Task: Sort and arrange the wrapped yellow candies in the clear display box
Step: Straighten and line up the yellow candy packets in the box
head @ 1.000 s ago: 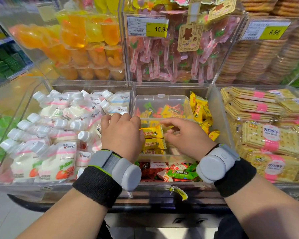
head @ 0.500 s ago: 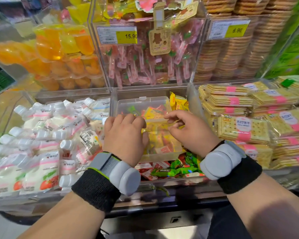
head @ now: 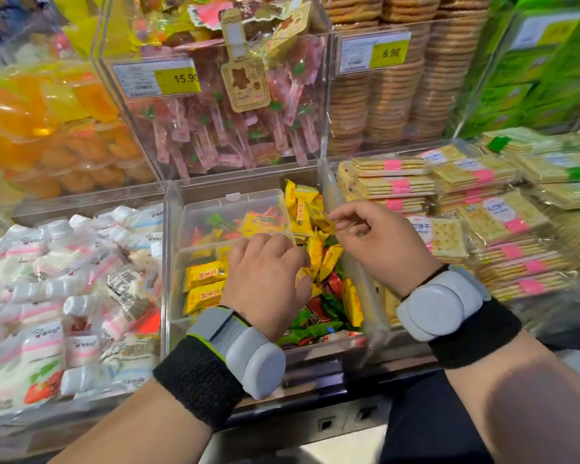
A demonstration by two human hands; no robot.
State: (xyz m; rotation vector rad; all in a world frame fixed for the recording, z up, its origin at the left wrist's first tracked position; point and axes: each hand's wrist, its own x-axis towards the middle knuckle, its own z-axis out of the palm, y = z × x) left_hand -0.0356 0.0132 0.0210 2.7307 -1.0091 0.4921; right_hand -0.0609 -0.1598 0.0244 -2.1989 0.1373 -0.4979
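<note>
Candies [head: 205,274] in box [head: 195,250] lie flat, long axis left-right, just left of our left hand [head: 265,286]; loose pile [head: 315,252] sits between both hands. Left curls downward, grip hidden, we can't tell. Right hand [head: 382,246] loosely curled, empty, nearer the pile, so we'd pick with it

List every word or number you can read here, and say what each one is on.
"15.90": left price tag, on the pink lollipop bin.
"6.90": right price tag, on the round biscuit bin.
Too blurred to read: the print on the yellow candies, the cracker packs, the white pouches and the bear hang tag, and the small print on both price tags.
</note>
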